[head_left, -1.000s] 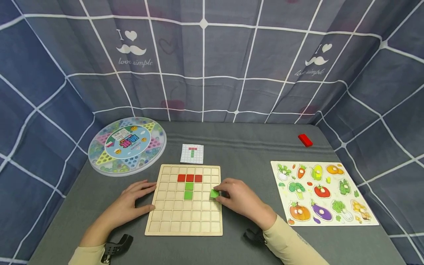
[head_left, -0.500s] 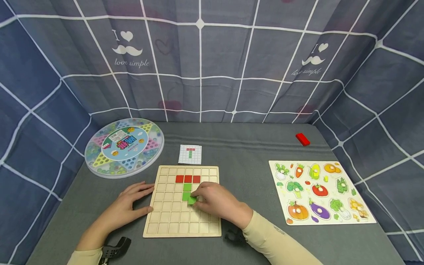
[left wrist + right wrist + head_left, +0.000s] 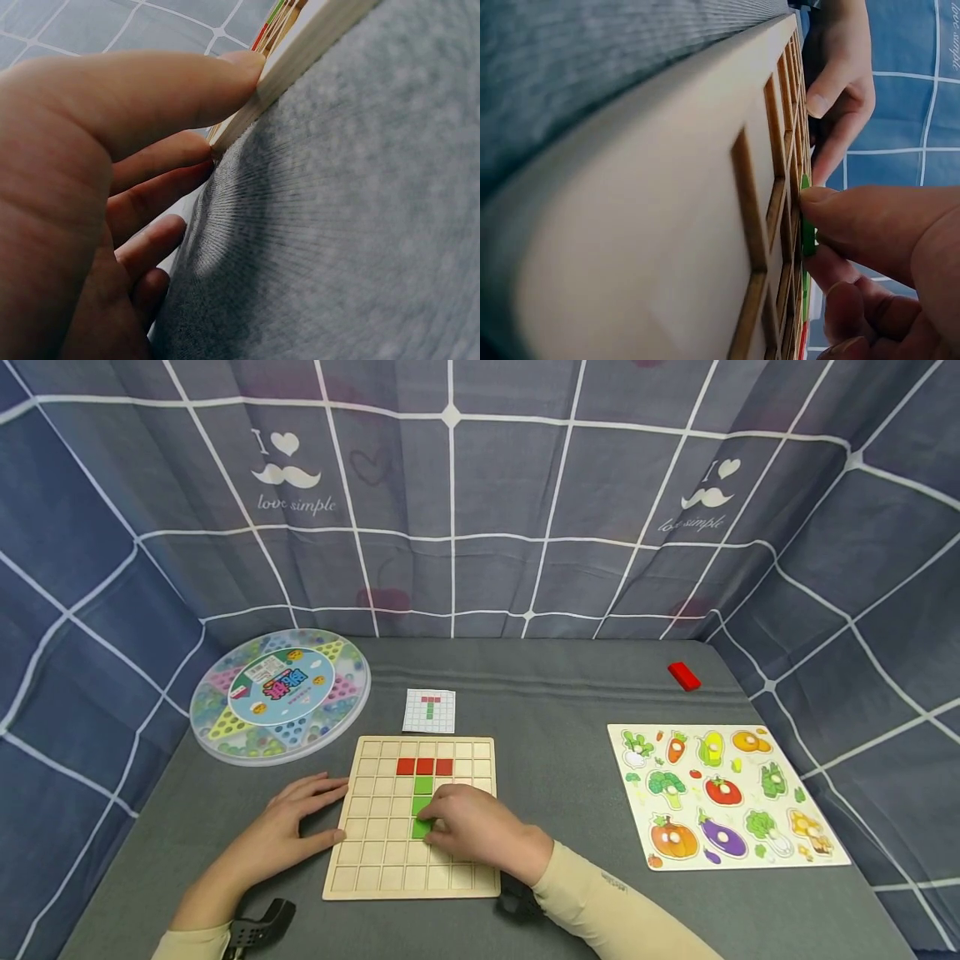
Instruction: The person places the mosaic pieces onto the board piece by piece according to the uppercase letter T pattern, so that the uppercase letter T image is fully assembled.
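Note:
A wooden grid board (image 3: 375, 853) lies on the grey cloth, with three red square tiles (image 3: 424, 767) in a row and green tiles (image 3: 423, 786) in a column below the middle one. My right hand (image 3: 480, 827) pinches the lowest green tile (image 3: 808, 225) between thumb and fingers, over the cell at the column's lower end. Whether that tile lies flat in its cell is hard to tell. My left hand (image 3: 296, 822) touches the board's left edge with thumb and fingertips, its fingers fairly straight. Behind the board lies a small pattern card (image 3: 442, 720) with a red and green T.
A round marble game box (image 3: 352, 714) lies at the back left. To the right is a vegetable puzzle board (image 3: 697, 839), and a red block (image 3: 684, 677) lies behind it. A dark checked curtain (image 3: 495, 568) encloses the back and sides.
My right hand has carried the green tile leftward from the board's right edge to the bottom of the green column. My left hand has stayed at the board's left edge.

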`<act>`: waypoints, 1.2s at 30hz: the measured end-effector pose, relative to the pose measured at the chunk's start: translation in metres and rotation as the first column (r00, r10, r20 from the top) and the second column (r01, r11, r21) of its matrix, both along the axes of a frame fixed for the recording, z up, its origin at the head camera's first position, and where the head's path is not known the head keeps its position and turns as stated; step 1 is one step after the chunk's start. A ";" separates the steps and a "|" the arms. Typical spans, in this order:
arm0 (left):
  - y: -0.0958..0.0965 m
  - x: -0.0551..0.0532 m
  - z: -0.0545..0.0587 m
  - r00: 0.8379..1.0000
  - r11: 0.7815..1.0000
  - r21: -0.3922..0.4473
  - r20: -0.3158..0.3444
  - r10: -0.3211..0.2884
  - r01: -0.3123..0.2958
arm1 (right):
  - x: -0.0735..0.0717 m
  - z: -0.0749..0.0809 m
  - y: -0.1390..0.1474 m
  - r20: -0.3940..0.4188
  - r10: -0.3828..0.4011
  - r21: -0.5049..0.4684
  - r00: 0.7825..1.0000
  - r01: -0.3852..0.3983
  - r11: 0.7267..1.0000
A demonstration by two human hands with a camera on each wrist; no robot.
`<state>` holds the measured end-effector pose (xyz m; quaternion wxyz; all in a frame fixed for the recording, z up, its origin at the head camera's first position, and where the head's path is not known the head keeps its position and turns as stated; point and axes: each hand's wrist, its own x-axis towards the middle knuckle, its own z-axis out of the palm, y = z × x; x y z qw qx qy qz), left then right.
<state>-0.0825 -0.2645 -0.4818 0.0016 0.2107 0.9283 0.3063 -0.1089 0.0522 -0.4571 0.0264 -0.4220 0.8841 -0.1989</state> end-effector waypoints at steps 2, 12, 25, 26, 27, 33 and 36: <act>0.000 0.000 0.000 1.000 1.000 0.002 0.000 0.003 -0.003 | 0.000 0.000 -0.001 -0.016 0.009 0.006 1.000 -0.008 1.000; 0.002 -0.001 0.000 1.000 1.000 0.000 -0.002 0.002 -0.002 | -0.001 0.000 -0.002 -0.032 0.009 0.004 0.999 -0.008 1.000; 0.004 -0.003 0.002 1.000 1.000 -0.006 -0.001 -0.005 0.005 | 0.000 0.002 0.003 -0.004 -0.032 -0.031 0.999 0.032 0.999; 0.004 -0.003 0.002 1.000 1.000 -0.008 -0.001 -0.004 0.004 | 0.000 0.002 0.003 -0.001 -0.034 -0.033 0.999 0.034 0.999; 0.004 -0.004 0.001 1.000 1.000 -0.010 -0.001 -0.004 0.004 | 0.000 0.002 0.004 0.000 -0.035 -0.037 0.999 0.035 0.999; 0.004 -0.004 0.002 1.000 1.000 -0.010 0.005 -0.009 0.010 | 0.001 0.000 0.007 -0.004 -0.030 -0.060 1.000 0.030 0.998; 0.005 -0.004 0.003 1.000 1.000 -0.012 0.000 -0.010 0.010 | -0.001 0.003 0.012 0.006 -0.048 -0.060 0.999 0.048 0.997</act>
